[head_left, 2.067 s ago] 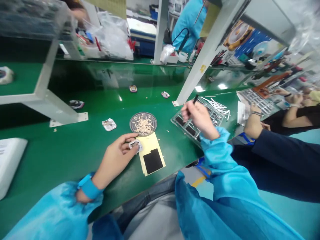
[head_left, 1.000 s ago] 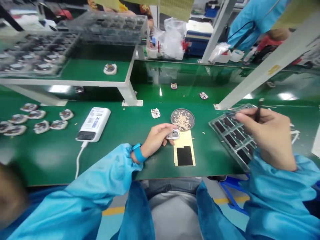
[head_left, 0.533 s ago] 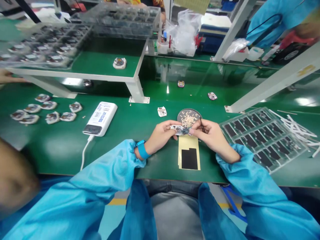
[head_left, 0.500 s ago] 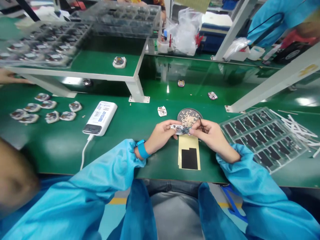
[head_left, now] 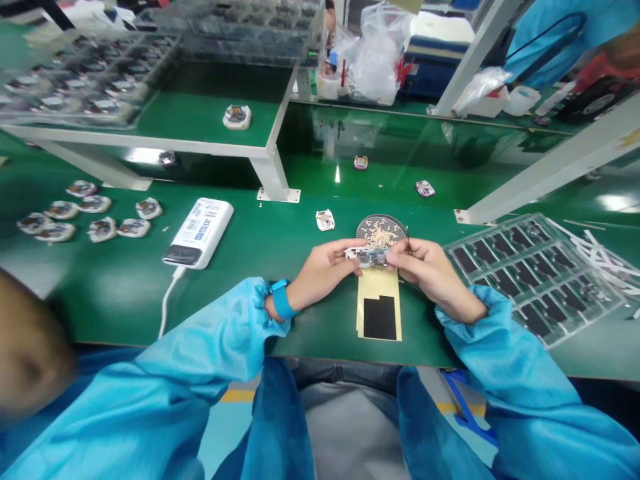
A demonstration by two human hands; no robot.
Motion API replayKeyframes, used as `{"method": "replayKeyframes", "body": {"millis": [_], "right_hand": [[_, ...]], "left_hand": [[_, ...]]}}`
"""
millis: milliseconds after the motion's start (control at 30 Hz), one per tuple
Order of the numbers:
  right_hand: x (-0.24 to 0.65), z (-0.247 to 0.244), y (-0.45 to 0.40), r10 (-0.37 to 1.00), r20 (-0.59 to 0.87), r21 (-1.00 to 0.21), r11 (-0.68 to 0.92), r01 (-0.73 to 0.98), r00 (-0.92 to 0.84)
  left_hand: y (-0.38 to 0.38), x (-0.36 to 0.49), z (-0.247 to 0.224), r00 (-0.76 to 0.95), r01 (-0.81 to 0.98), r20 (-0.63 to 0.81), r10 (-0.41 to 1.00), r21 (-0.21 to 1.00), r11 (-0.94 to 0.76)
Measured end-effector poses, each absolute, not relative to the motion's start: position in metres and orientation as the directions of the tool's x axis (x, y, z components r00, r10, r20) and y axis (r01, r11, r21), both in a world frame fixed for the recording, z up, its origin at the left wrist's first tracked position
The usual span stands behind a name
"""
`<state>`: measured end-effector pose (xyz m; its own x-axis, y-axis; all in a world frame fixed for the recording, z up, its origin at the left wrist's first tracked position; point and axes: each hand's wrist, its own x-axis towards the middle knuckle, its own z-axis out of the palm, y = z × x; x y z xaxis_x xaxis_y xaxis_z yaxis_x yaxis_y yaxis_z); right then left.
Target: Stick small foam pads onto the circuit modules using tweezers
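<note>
My left hand (head_left: 327, 270) grips the left end of a small white device part (head_left: 354, 254) between thumb and fingers. The fingers of my right hand (head_left: 425, 267) pinch the right end of the same assembly, where a greyish piece (head_left: 374, 258) shows. Dark thin tweezers (head_left: 408, 241) stick up from between my right fingers. Just behind the hands, a round dish (head_left: 382, 227) holds many tiny beige pieces. Below them lies a yellow sheet (head_left: 378, 288) bearing a black patch (head_left: 379, 319).
At the right lies a clear tray (head_left: 530, 273) of black pieces beside white strips (head_left: 607, 260). A white power bank (head_left: 199, 233) with a cable and several white housings (head_left: 103, 229) are on the left. A raised shelf (head_left: 210, 145) stands behind. Someone's head is at the left edge.
My right hand has shifted slightly right, and the tweezers are more upright and less visible. The assembly between my hands looks more level. The other person's hand at the left edge has gone from view.
</note>
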<state>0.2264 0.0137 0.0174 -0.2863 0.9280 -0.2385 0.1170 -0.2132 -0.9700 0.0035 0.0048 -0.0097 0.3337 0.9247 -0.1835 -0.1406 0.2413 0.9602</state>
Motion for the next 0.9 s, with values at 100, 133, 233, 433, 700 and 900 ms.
{"method": "replayKeyframes", "body": {"millis": [100,133,233,433,700,900], "right_hand": [[0.225,0.019,0.011,0.916,-0.239,-0.970,-0.211,0.119,-0.321],[0.224,0.019,0.010,0.911,-0.245,-0.968,-0.213,0.130,-0.333],[0.220,0.015,0.007,0.899,-0.268,-0.959,-0.217,0.180,-0.346],[0.217,0.009,0.006,0.905,-0.299,-0.940,-0.225,0.258,-0.303],[0.218,0.008,0.007,0.930,-0.269,-0.943,-0.200,0.268,-0.252],[0.219,0.005,0.007,0.925,-0.277,-0.951,-0.224,0.213,-0.262]], "left_hand": [[0.006,0.004,-0.015,0.339,-0.209,-0.180,0.924,0.943,0.260],[0.005,0.005,-0.017,0.344,-0.221,-0.176,0.922,0.939,0.262],[0.002,0.005,-0.019,0.346,-0.181,-0.132,0.929,0.962,0.204],[-0.006,0.003,-0.014,0.311,0.078,-0.002,0.951,0.997,-0.024],[-0.007,0.005,-0.012,0.314,0.103,0.018,0.949,0.993,-0.053],[-0.007,0.004,-0.009,0.314,0.120,0.038,0.949,0.990,-0.080]]}}
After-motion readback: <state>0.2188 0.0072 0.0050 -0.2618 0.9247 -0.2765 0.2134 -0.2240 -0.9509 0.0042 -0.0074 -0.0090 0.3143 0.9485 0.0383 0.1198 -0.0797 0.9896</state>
